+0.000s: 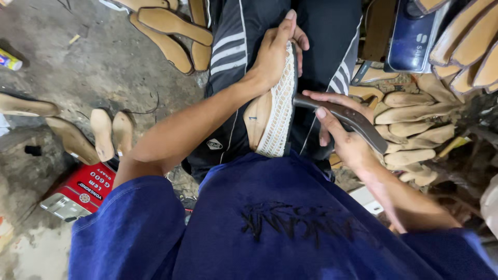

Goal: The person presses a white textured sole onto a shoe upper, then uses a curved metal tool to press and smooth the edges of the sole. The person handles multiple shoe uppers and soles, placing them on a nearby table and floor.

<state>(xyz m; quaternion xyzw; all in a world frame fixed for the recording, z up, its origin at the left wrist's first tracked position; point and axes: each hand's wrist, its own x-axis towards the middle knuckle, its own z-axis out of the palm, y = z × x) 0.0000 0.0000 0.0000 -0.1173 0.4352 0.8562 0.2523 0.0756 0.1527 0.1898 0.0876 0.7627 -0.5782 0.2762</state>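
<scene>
Rough grey concrete floor [98, 67] fills the left of the head view, stained and scattered with bits of scrap, and the person sits above it in a blue shirt [270, 223] and dark striped trousers [233, 57]. On the lap lies a shoe on a wooden last [272, 111], its white woven mesh upper turned up and its pale wooden heel end toward the shirt. The left hand [275, 54] is clamped over the toe half of that shoe, palm down, fingers wrapped round its far edge. Just right of the shoe, the right hand [342, 129] is closed around a dark curved tool [347, 116], whose narrow end touches the shoe's right edge about midway along; the two hands sit apart, one at each side of the shoe. Farther right of the shoe a heap of bare wooden lasts [415, 129] is piled up, with tan insoles [467, 46] fanned out above them and a dark blue box [412, 36] beside those. Left of the shoe, on the floor, several tan soles [111, 132] stand on edge, and more soles [171, 33] lie up by the trouser leg. Below the standing soles, near the person's left elbow, sits a red tin can [83, 192] on its side. A small tube [9, 59] lies at the far left edge.
</scene>
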